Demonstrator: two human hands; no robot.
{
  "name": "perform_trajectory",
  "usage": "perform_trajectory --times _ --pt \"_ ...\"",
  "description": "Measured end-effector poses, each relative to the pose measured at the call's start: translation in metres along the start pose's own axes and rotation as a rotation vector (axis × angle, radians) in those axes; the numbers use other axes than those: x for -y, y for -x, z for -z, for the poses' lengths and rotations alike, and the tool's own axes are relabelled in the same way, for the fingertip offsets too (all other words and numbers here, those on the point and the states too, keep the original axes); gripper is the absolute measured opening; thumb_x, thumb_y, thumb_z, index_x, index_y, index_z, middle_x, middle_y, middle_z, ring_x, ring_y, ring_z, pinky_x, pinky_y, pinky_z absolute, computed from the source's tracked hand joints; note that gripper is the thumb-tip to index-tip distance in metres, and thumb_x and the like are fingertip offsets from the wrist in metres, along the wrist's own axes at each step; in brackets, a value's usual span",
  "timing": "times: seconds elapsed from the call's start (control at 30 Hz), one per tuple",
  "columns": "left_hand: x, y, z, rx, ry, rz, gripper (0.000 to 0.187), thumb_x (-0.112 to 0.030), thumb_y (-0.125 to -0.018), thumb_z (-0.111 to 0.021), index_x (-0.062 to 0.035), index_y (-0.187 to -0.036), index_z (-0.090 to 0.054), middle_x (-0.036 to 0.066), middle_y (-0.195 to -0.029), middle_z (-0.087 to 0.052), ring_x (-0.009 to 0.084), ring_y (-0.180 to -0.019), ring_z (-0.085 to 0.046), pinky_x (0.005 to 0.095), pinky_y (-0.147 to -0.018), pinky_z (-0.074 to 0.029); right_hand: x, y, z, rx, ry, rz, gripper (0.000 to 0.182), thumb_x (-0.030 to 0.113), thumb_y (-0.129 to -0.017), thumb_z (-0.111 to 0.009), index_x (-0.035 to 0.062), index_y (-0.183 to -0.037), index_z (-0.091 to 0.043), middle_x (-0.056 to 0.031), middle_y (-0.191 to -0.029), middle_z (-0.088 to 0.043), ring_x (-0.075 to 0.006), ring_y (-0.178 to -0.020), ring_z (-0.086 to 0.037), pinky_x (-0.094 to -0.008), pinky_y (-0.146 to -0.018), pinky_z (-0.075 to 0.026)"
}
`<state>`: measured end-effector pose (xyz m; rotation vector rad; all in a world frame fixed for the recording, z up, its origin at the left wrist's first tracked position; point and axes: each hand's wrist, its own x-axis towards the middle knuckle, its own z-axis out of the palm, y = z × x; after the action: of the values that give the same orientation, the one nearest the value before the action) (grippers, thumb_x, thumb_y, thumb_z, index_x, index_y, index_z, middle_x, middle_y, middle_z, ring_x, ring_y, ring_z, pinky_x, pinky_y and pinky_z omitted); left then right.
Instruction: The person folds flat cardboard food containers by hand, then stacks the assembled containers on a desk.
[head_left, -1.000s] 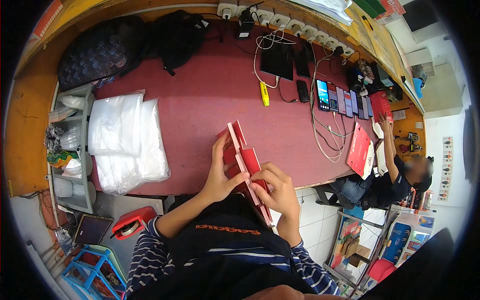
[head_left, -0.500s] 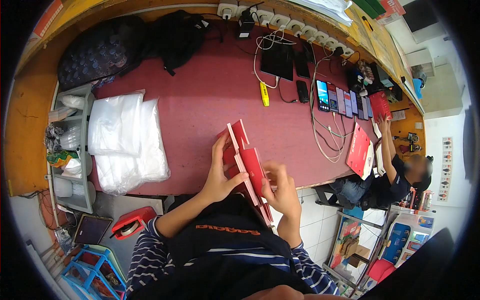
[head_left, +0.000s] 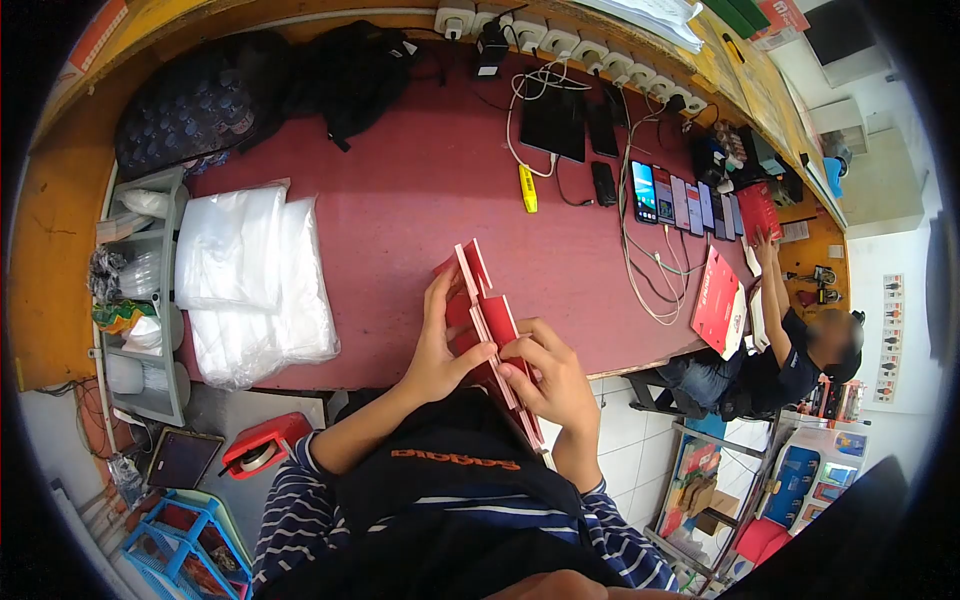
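Note:
A thick stack of red cardboard pieces (head_left: 497, 318) with white edges stands on edge in front of my body, at the front of the red table. Its layers are staggered, so the near and far ends do not line up. My left hand (head_left: 437, 345) is wrapped around the left side, thumb pressed on the white edges. On the other side, my right hand (head_left: 548, 378) has its fingers bent and thumb against the stack's right face and edge. The fingers behind the left side are partly hidden.
Clear plastic packs (head_left: 250, 290) lie on the left of the table (head_left: 390, 210). Further back are a yellow highlighter (head_left: 528, 189), a black tablet (head_left: 553, 125), several phones (head_left: 645, 192) and loose cables. At right a co-worker (head_left: 785, 340) reaches toward a red sheet (head_left: 760, 209).
My right hand has moved left and its fingers have closed in against the stack. My left hand and the stack have hardly moved.

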<state>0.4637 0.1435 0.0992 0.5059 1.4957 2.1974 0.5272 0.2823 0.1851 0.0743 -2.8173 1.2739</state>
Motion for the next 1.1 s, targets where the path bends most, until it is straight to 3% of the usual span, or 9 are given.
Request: perform_trajectory --times 0.37,0.47,0.53,0.63,0.83,1.1 --pt "-0.003 0.0 0.001 0.003 -0.027 -0.013 0.088 -0.023 -0.07 -0.065 -0.0095 -0.134 -0.006 0.012 -0.13 -0.015 0.0265 -0.124 -0.021 0.0418 -0.093 -0.035 -0.002 0.003 -0.001 -0.007 0.004 -0.027 0.013 0.009 -0.074 -0.057 0.0071 -0.086 -0.052 -0.0109 -0.094 -0.051 -0.0262 -0.072 -0.058 -0.0335 -0.056 -0.047" --pt "-0.003 0.0 0.001 0.007 -0.028 -0.016 0.088 -0.024 -0.071 -0.065 -0.0094 -0.134 -0.006 0.012 -0.131 -0.015 0.0264 -0.124 -0.021 0.0414 -0.094 -0.034 -0.005 0.005 -0.006 -0.179 -0.205 -0.105 0.017 0.007 -0.073 -0.055 0.0076 -0.089 -0.051 -0.0112 -0.101 -0.05 -0.0276 -0.073 -0.057 -0.0342 -0.057 -0.048" --pt "-0.001 0.0 0.001 0.012 -0.024 -0.021 0.087 -0.024 -0.071 -0.065 -0.0094 -0.134 -0.006 0.012 -0.131 -0.015 0.0263 -0.124 -0.021 0.0413 -0.094 -0.034 0.0 0.0 0.001 0.054 0.046 -0.007 0.014 0.008 -0.073 -0.056 0.007 -0.086 -0.052 -0.0111 -0.107 -0.047 -0.0272 -0.072 -0.057 -0.0344 -0.058 -0.049" --pt "0.0 0.0 0.001 0.004 -0.043 -0.006 0.091 -0.032 -0.071 -0.064 -0.0088 -0.134 -0.003 0.015 -0.133 -0.016 0.027 -0.119 -0.028 0.0401 -0.096 -0.03 0.003 -0.002 0.001 0.07 0.061 -0.006 0.011 0.012 -0.075 -0.056 0.0064 -0.084 -0.052 -0.0109 -0.108 -0.047 -0.0255 -0.071 -0.058 -0.0348 -0.057 -0.048" --pt "0.0 0.0 0.001 0.011 0.01 -0.002 0.088 -0.023 -0.071 -0.065 -0.0098 -0.134 -0.006 0.012 -0.131 -0.015 0.0263 -0.124 -0.021 0.0421 -0.094 -0.034 0.001 -0.001 0.0 0.061 0.043 0.0 0.015 0.02 -0.078 -0.057 0.006 -0.081 -0.053 -0.0108 -0.108 -0.047 -0.0233 -0.07 -0.058 -0.0344 -0.055 -0.047" --pt "-0.001 0.0 0.002 0.009 0.001 -0.004 0.088 -0.023 -0.07 -0.065 -0.0104 -0.134 -0.006 0.012 -0.13 -0.016 0.0262 -0.123 -0.022 0.0427 -0.094 -0.035 0.0 -0.002 0.001 0.064 0.015 0.008 0.014 0.018 -0.077 -0.058 0.0065 -0.08 -0.052 -0.0104 -0.107 -0.047 -0.0225 -0.07 -0.057 -0.0328 -0.054 -0.047"
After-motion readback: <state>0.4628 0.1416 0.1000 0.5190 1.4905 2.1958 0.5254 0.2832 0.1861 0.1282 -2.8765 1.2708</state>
